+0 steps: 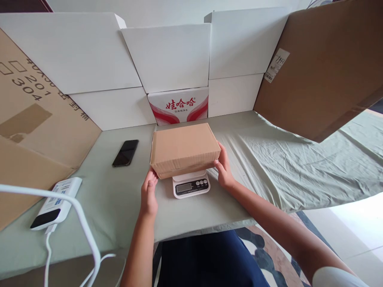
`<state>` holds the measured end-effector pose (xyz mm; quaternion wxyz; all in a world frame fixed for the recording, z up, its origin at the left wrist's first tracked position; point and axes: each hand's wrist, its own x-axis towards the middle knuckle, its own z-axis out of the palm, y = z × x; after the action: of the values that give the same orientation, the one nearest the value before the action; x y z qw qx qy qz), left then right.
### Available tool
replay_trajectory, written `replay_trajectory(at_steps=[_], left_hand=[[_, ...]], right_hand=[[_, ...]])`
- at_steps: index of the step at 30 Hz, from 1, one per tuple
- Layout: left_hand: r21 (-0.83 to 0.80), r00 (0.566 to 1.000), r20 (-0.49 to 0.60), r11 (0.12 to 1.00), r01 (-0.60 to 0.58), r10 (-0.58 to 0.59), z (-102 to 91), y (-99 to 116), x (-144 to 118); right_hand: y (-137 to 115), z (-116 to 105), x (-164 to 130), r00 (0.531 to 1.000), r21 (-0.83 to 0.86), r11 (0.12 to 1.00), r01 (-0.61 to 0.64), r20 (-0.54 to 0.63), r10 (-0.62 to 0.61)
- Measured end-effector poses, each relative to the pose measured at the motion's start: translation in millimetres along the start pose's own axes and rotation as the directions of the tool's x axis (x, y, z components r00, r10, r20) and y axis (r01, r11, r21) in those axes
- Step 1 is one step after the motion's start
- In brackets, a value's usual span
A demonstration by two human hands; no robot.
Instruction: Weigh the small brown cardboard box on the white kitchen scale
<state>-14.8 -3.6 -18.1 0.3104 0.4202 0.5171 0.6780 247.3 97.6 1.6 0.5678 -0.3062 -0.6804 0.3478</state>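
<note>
A closed brown cardboard box (185, 147) is between my two hands, over a small white kitchen scale (191, 187). My left hand (149, 193) grips the box's near left corner, its fingers partly hidden beneath. At the right side, my right hand (224, 167) clasps the other end, thumb on the front face. The scale's display and buttons face me, while its platform is mostly covered. Whether the box rests on the platform or is held just above it, I cannot tell.
A black phone (125, 153) lies left of the box. Further left are a white power bank (56, 203) with a cable and a thick white cord (80, 211). White cartons (167, 59) line the back; large brown cardboard panels (323, 67) flank the cloth-covered table (260, 159).
</note>
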Motion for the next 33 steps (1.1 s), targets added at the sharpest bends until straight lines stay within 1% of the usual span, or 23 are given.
replay_trajectory(at_steps=[6, 12, 18, 21, 24, 27, 28, 30, 33], left_hand=[[0.005, 1.000, 0.010, 1.000, -0.006, 0.006, 0.1, 0.0, 0.0], [0.006, 1.000, 0.001, 1.000, -0.017, 0.017, 0.2, 0.2, 0.8], [0.011, 1.000, 0.031, 1.000, -0.003, 0.002, 1.3, -1.2, -3.2], [0.016, 0.998, 0.061, 1.000, -0.006, 0.005, 3.0, 6.9, 2.0], [0.007, 0.993, 0.105, 0.998, -0.055, 0.054, 7.9, 21.8, 25.9], [-0.011, 0.990, 0.093, 0.994, -0.106, 0.106, 18.2, 28.5, 66.6], [-0.023, 0.991, 0.086, 0.994, -0.105, 0.107, 22.6, 25.8, 80.7], [-0.060, 0.995, 0.063, 0.995, -0.076, 0.080, 31.6, 12.9, 104.6], [-0.100, 0.999, 0.032, 0.995, 0.022, -0.019, 40.7, -16.3, 124.0]], right_hand=[[-3.1, 0.7, -0.2, 1.000, -0.021, 1.000, -0.021, -0.023, 0.021], [-0.9, 0.9, 0.1, 0.996, 0.001, 0.998, -0.057, -0.065, 0.057], [-1.1, 2.0, -0.9, 0.999, -0.010, 1.000, -0.028, -0.023, 0.028], [-4.4, 1.4, 3.1, 0.999, -0.014, 0.999, -0.042, -0.028, 0.042], [-8.2, 1.5, 20.2, 0.998, 0.014, 1.000, -0.016, -0.062, 0.017], [-3.2, 6.3, 49.9, 0.995, 0.029, 0.998, 0.048, -0.086, -0.045], [2.2, 9.2, 60.7, 0.995, 0.032, 0.998, 0.061, -0.082, -0.058], [18.0, 16.3, 79.7, 0.996, 0.049, 0.997, 0.058, -0.075, -0.054], [45.1, 26.3, 96.1, 0.997, 0.073, 0.997, -0.015, -0.079, 0.020]])
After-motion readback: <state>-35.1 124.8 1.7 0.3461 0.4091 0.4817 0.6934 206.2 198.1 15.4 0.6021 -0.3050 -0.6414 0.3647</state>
